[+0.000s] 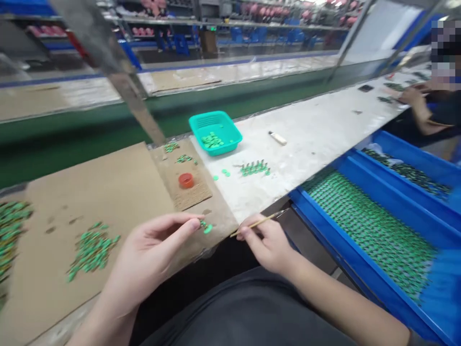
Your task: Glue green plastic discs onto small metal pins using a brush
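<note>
My left hand (153,252) pinches a small green part with a round disc (208,229) between thumb and forefinger, over the edge of the cardboard. In my right hand (266,242) lies a thin wooden-handled brush (261,221), its narrow tip pointing away to the right. The two hands are apart. Ahead of them, an orange-red cap-like dish (186,180) sits on a piece of cardboard (196,196). Several green pieces with upright stems (254,168) stand in rows on the white table, and a few loose green discs (225,172) lie beside them.
A teal basket (230,147) holds green discs. Piles of green parts (91,252) lie on the left cardboard (118,180). A pale, dark-tipped object (277,138) rests on the table. Blue trays (326,230) of parts stand at right; another person's hand (414,96) works beyond.
</note>
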A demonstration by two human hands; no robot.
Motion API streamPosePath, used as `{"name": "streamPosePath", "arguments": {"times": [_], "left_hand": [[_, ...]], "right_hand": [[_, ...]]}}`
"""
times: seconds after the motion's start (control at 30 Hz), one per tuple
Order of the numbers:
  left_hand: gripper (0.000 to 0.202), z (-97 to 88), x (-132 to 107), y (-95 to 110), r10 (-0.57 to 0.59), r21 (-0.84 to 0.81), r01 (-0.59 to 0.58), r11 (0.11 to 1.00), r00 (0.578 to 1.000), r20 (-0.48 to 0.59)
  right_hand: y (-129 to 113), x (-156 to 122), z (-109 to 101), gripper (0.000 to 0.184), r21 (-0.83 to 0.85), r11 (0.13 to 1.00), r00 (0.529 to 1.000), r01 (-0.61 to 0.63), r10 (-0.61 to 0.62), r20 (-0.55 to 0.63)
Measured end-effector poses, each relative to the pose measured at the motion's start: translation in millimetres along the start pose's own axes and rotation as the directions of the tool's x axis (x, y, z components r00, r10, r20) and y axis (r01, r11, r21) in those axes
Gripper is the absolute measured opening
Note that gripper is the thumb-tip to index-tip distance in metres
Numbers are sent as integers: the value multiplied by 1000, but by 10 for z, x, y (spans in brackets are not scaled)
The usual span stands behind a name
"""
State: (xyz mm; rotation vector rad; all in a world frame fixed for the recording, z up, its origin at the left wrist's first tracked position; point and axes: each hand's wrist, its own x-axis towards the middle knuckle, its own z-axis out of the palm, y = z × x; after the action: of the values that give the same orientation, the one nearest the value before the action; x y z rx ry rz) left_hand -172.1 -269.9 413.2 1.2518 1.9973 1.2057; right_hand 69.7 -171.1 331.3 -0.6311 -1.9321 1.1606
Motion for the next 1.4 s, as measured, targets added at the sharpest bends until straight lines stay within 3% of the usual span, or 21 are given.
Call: {"name": "streamPosePath", "arguments": {"times": [0.1,0.23,0.4,0.5,0.67,0.77,0.83,0.9,1.0,1.07,1.13,1.27,1.4], "left_hand": [[38,221,295,110,86,77,-91,993,994,68],[35,763,789,325,227,181,-251,951,963,144],[28,1437,1300,457,422,350,-421,837,903,77],[25,1633,1454,423,478,422,-457,783,876,62],[27,1752,1479,358,514,488,-477,731,855,65],[26,1762,1442,382,512,520,-474,711,855,81],[26,1663,1452,413,491,540,-457,707,866,91],[31,1432,1511,439,442,566,-408,716,893,85],[42,928,1655,439,301,632,-282,721,950,81],[43,643,1732,397,179,679,-235,695,972,152],[41,502,1766,326,98,707,-250,661,963,250],[35,580,1752,206,91,710,-355,608,920,381],[33,714,1756,240,78,708,-395,585,897,435]], "right_hand": [[-21,-102,-177,22,-41,999,999,21,-23,-39],[-9,-184,-419,21,-48,999,994,-7,1,-114],[38,-289,-636,21,-23,999,990,-33,29,-140],[72,-335,-739,20,-14,999,988,-38,35,-151],[115,-356,-841,19,-14,999,986,-41,38,-163],[123,-333,-842,20,-17,999,989,-39,36,-145],[113,-322,-838,20,-20,999,990,-40,37,-139],[89,-326,-852,18,-20,998,989,-52,48,-142],[40,-350,-917,17,2,995,983,-95,94,-155],[12,-355,-970,18,1,991,980,-132,130,-152],[-12,-339,-1004,20,-25,988,980,-149,145,-133],[-76,-274,-981,26,-55,990,988,-128,123,-96],[-151,-232,-914,29,-52,992,990,-119,114,-86]]}}
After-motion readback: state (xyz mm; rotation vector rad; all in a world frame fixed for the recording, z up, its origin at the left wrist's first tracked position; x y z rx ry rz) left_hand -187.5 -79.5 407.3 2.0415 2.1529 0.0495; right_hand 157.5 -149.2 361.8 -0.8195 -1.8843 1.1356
